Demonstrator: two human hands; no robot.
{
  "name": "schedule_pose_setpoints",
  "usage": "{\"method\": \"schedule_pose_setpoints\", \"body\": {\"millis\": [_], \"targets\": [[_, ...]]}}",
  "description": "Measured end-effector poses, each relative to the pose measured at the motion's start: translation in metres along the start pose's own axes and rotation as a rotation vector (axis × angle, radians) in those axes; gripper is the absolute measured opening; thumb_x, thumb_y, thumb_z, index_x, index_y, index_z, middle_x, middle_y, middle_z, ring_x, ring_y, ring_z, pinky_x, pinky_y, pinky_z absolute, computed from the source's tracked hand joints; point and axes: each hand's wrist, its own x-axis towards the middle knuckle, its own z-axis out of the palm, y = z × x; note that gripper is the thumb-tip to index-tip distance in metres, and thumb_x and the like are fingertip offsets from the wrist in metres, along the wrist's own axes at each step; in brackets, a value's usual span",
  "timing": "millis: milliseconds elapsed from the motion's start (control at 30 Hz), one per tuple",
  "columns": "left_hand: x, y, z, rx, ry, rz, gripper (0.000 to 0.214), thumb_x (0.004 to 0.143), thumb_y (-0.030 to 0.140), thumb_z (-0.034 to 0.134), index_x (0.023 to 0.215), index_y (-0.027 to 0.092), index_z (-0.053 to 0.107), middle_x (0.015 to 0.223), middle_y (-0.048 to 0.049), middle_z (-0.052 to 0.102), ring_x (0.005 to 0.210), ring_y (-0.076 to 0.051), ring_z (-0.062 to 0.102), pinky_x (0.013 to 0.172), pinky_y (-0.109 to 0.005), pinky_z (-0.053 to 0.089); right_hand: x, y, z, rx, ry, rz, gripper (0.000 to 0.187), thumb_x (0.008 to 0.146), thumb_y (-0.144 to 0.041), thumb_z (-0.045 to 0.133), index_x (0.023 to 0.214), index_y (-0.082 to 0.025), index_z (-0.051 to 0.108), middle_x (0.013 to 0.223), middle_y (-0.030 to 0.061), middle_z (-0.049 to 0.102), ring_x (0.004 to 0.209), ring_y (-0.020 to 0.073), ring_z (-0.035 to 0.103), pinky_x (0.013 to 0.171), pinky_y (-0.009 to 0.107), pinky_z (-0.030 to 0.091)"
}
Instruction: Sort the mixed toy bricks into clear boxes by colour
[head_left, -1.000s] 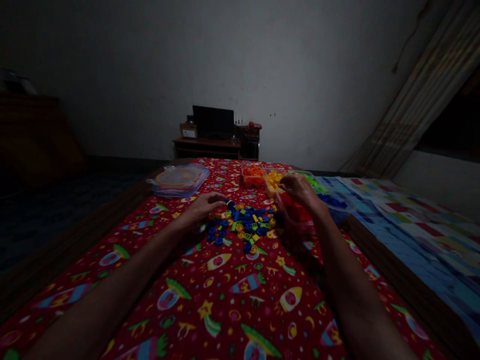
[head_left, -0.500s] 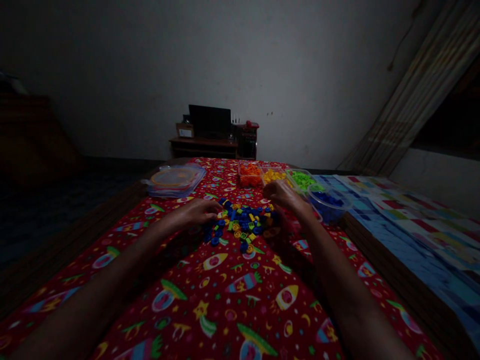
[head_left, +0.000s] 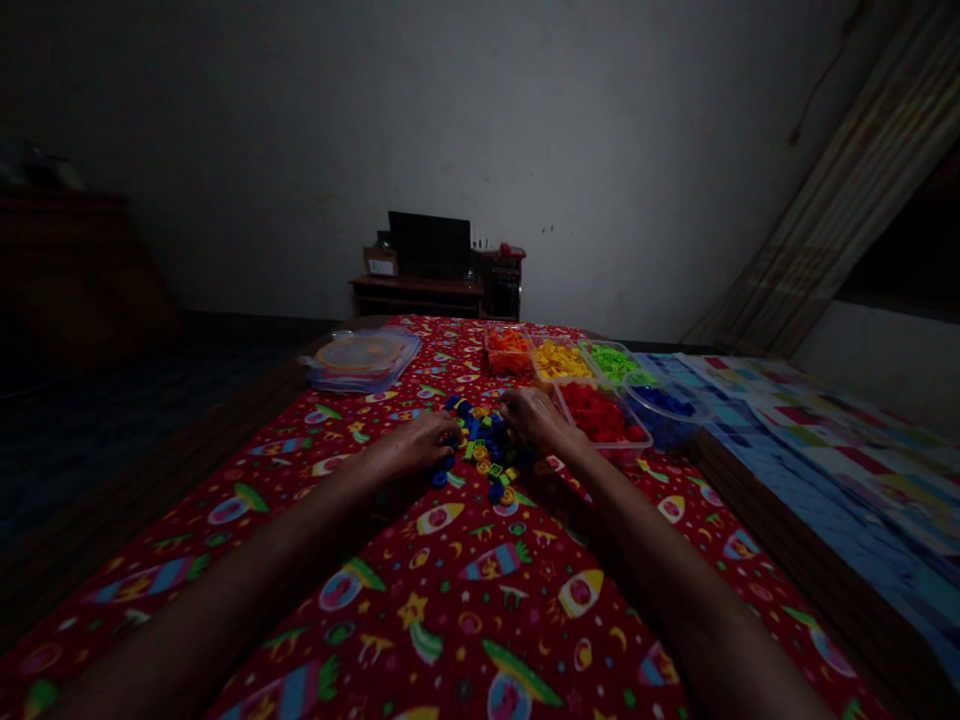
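Observation:
A loose pile of small plastic toy building pieces (head_left: 480, 452), mostly blue, yellow and green, lies on the red patterned cloth (head_left: 450, 610). At its left edge is my left hand (head_left: 426, 442), palm down, its fingers bent together on the blue pieces. My right hand (head_left: 534, 416) reaches over the pile's far right side. Its fingers curl down among the pieces, and their tips are partly hidden. What either hand pinches is too small and dark to make out. Just right of my right hand stands a clear box of red pieces (head_left: 598, 412).
Behind it are boxes of orange pieces (head_left: 508, 345), yellow pieces (head_left: 561, 360) and green pieces (head_left: 611, 362). A round tub of blue pieces (head_left: 667, 405) stands at the right edge. Stacked clear lids (head_left: 364, 360) lie at the far left. A monitor (head_left: 429, 243) stands beyond.
My right hand has moved from above the containers down and left onto the pile, uncovering the red pieces. My left hand has moved slightly right, further over the pile. The view has shifted slightly.

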Motion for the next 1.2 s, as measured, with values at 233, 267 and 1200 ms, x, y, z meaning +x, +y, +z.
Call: {"method": "schedule_pose_setpoints", "body": {"millis": [233, 267, 1200], "targets": [[0.0, -0.011, -0.008, -0.047, 0.113, -0.024, 0.024, 0.078, 0.028, 0.05, 0.091, 0.018, 0.068, 0.084, -0.0039, 0.068, 0.076, -0.016, 0.06, 0.069, -0.023, 0.044, 0.003, -0.001, -0.003, 0.04, -0.005, 0.091, 0.033, 0.09, -0.03, 0.041, 0.07, -0.012, 0.06, 0.059, -0.0002, 0.048, 0.053, 0.0085, 0.035, 0.052, 0.024, 0.019], [0.0, -0.013, -0.011, -0.047, 0.121, -0.033, 0.026, 0.079, 0.031, 0.049, 0.093, 0.019, 0.068, 0.086, -0.0037, 0.068, 0.077, -0.016, 0.061, 0.07, -0.023, 0.044, 0.002, -0.002, -0.003, 0.016, -0.028, 0.074, 0.031, 0.089, -0.03, 0.043, 0.072, -0.012, 0.061, 0.062, 0.001, 0.052, 0.055, 0.0092, 0.037, 0.052, 0.024, 0.02], [0.0, -0.003, -0.016, -0.734, 0.141, -0.212, 0.051, 0.069, 0.044, 0.059, 0.111, 0.014, 0.059, 0.098, -0.0062, 0.068, 0.084, -0.02, 0.063, 0.071, -0.028, 0.049, 0.004, -0.034, 0.011, 0.401, -0.096, -0.184, 0.043, 0.08, -0.029, 0.06, 0.121, -0.018, 0.054, 0.106, 0.0074, 0.064, 0.09, 0.0168, 0.057, 0.074, 0.024, 0.039]]}}
